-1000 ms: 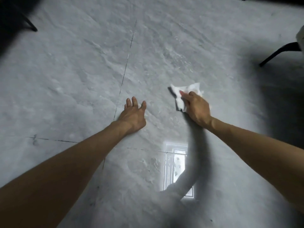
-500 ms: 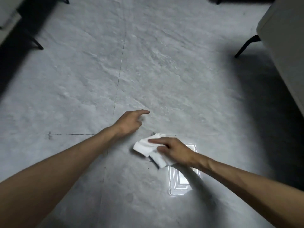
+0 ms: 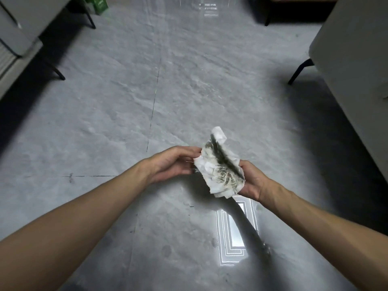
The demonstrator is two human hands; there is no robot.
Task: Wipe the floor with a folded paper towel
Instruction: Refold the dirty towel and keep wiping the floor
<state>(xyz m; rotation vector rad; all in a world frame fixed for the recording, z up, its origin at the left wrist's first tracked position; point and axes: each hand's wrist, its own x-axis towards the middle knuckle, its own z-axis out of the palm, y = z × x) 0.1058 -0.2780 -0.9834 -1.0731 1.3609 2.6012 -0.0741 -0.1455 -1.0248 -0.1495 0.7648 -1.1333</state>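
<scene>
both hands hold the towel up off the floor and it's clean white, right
Not quite. The head view shows the towel smeared with dark grime, not clean white. The rest stands: the left hand and right hand both hold it up off the floor.

Readable txt: none I could make out anywhere.
Green box (image 3: 97,6): top-left corner, cut off by the frame edge; any print was too blurred to read.
Paper towel (image 3: 220,173): dark smears only, no letters or nos.
Floor (image 3: 189,91): thin dark joint lines & a bright nested-rectangle patch, not a sign or txt.
</scene>
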